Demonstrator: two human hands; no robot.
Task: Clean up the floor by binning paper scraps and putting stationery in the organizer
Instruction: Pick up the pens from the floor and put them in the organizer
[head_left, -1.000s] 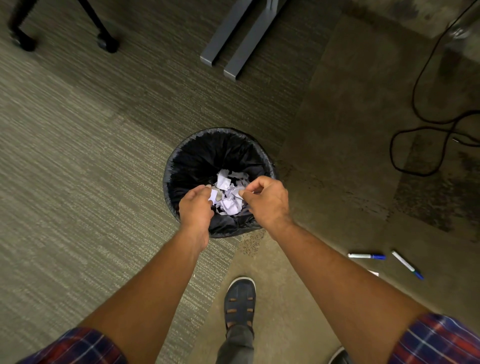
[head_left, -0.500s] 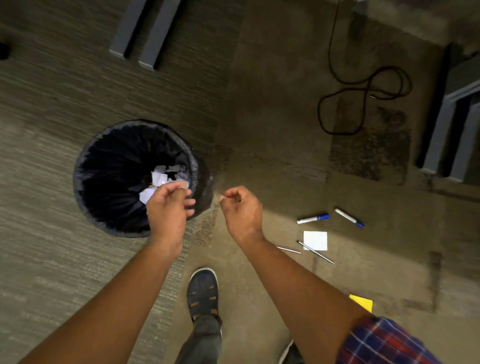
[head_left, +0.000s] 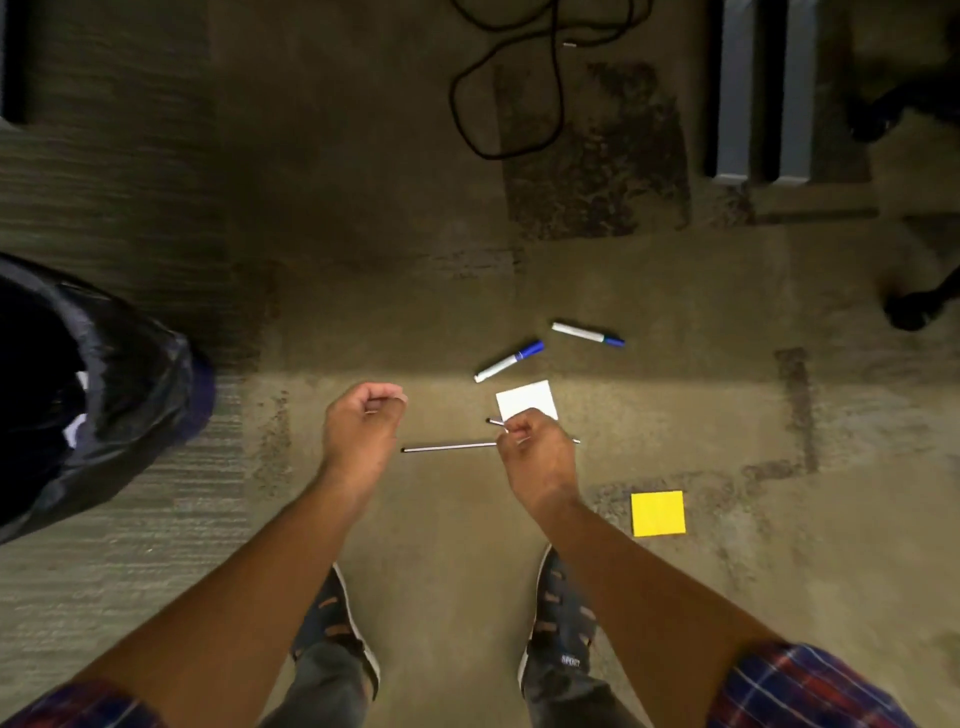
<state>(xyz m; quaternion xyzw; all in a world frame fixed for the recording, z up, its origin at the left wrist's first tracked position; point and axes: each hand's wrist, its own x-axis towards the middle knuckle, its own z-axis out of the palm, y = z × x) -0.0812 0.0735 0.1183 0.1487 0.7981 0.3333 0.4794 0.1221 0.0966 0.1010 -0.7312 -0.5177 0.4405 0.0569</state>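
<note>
The black-lined bin (head_left: 130, 374) sits at the left edge, with white paper scraps (head_left: 72, 431) showing inside. On the carpet lie two blue-capped markers (head_left: 509, 361) (head_left: 587, 333), a white note pad (head_left: 524, 400), a yellow sticky pad (head_left: 657, 513) and two thin pens; one thin pen (head_left: 447, 446) lies between my hands. My left hand (head_left: 363, 421) is loosely curled and holds nothing. My right hand (head_left: 537, 454) is curled over the pens, hiding where they cross; I see nothing gripped in it. No organizer is in view.
A black cable (head_left: 509, 93) loops on the floor at the top. Grey desk legs (head_left: 758, 93) stand at top right, with a chair caster (head_left: 914, 306) near the right edge. My two shoes (head_left: 332, 623) (head_left: 561, 613) stand below my hands.
Both hands left the bin and swung right. The view turned right too, pushing the bin to the left edge and bringing the pens, markers and pads to the middle.
</note>
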